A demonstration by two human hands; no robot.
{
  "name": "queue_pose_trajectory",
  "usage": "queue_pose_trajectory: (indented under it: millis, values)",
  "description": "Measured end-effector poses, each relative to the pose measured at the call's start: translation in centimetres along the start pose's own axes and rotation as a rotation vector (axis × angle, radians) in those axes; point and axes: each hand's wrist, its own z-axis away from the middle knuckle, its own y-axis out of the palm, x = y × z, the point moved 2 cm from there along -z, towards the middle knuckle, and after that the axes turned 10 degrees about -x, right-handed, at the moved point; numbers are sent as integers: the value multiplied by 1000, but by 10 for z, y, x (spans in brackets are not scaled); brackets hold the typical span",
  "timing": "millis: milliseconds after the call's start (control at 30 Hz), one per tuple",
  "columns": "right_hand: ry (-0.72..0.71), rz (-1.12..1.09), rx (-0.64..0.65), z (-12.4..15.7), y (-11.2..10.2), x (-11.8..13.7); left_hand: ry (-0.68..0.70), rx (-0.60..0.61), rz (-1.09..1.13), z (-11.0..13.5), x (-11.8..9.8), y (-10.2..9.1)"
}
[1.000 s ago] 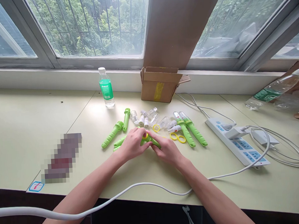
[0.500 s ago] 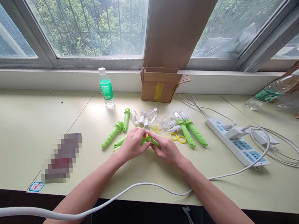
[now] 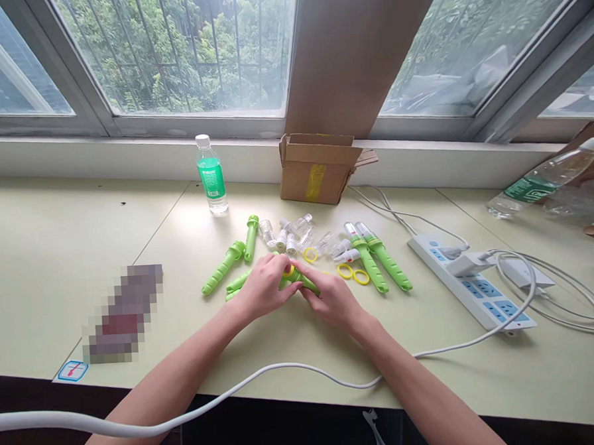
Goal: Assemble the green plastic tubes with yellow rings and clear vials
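My left hand (image 3: 261, 289) and my right hand (image 3: 333, 299) meet at the middle of the table, both closed on one green ribbed handle (image 3: 305, 285). A yellow ring (image 3: 289, 271) sits at the handle's upper end, pinched between my fingertips. More green handles (image 3: 223, 267) lie to the left, partly hidden under my left hand. Small clear vials (image 3: 297, 234) with white caps lie just beyond my hands. Two finished green handles with clear tips (image 3: 378, 258) rest to the right, with loose yellow rings (image 3: 353, 272) beside them.
A water bottle (image 3: 211, 175) and an open cardboard box (image 3: 316, 166) stand by the window sill. A white power strip (image 3: 472, 283) with coiled cable lies right. A white cable (image 3: 265, 377) crosses the front edge. A blurred dark object (image 3: 125, 314) lies left.
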Motion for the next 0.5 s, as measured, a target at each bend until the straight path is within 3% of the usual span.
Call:
queue_pose_trajectory:
  millis: [500]
  values:
    - [3, 11, 3, 0, 0, -1, -4, 3, -5, 0, 0, 0]
